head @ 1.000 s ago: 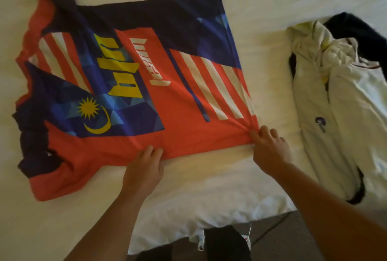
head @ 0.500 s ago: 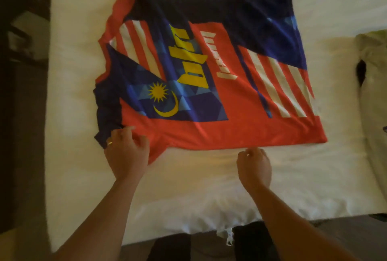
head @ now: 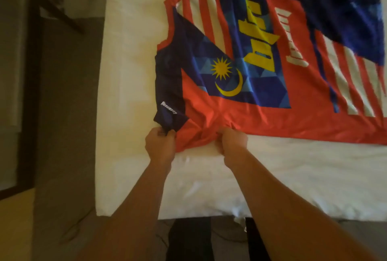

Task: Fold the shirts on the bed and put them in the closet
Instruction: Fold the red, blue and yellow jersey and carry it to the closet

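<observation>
- Red and navy polyester-looking cloth, the shirt (head: pixel 261 85), lay spread flat on the white sheet of the bed (head: pixel 129 93), near the edge of the bed where the person stood.
- The shirt lay sideways to the person, with the neck end toward the left and the hem running out of view on the right.
- The left hand (head: pixel 160 145) had its grip closed as a pinch on the dark cuff of the near sleeve (head: pixel 170 119), at the left corner of the shirt.
- The right hand (head: pixel 232 142) had its grip curled tight on a bunch of the red cloth at the near edge, just beside the sleeve; creases ran out from this hand.
- The two hands were close together, with only a small fold of red cloth between them.
- I judged that the step in hand was the first fold: to bring the sleeve and the near side over the body of the shirt.
- The next move would call for lifting both grips together and laying the cloth away from the person, flat and without wrinkles.
- The closet was not in view, so the putting away was not yet begun.
</observation>
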